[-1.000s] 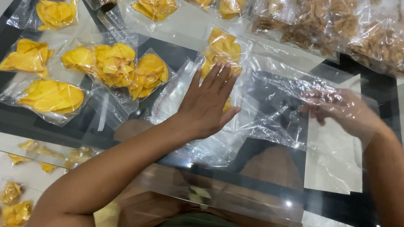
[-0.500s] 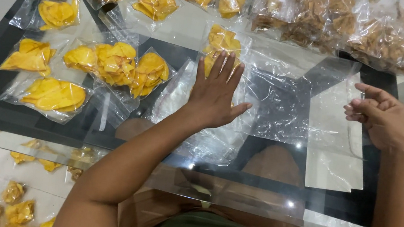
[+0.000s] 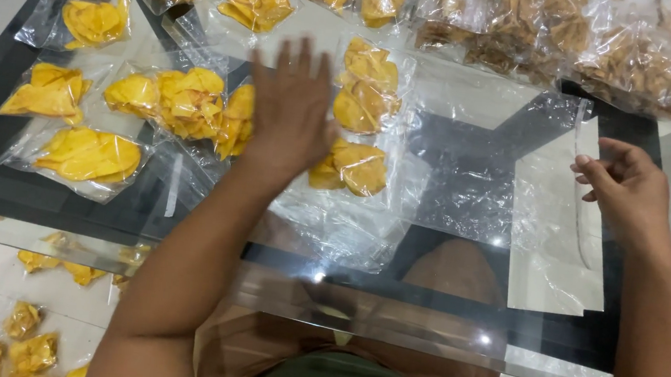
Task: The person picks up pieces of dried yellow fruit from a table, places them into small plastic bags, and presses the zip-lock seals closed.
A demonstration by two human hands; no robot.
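Note:
My left hand [image 3: 287,113] lies flat with fingers spread, blurred by motion, on a clear packet of yellow chips [image 3: 359,120] at the middle of the glass table [image 3: 423,302]. To the right, my right hand [image 3: 624,190] is raised off the table. Its thumb and fingers pinch a thin clear plastic strip [image 3: 580,214] that hangs down over a flat empty clear bag [image 3: 548,261]. More empty clear bags [image 3: 461,181] lie between my two hands.
Several sealed packets of yellow chips [image 3: 90,154] cover the table's left and far side. Bags of brown chips [image 3: 616,48] are piled at the far right. Loose yellow chips [image 3: 24,347] lie on the floor at lower left. My knees show under the glass.
My left hand slid up and left over the chip packet. My right hand left the clear bag, drew back to the right, and now pinches a thin strip.

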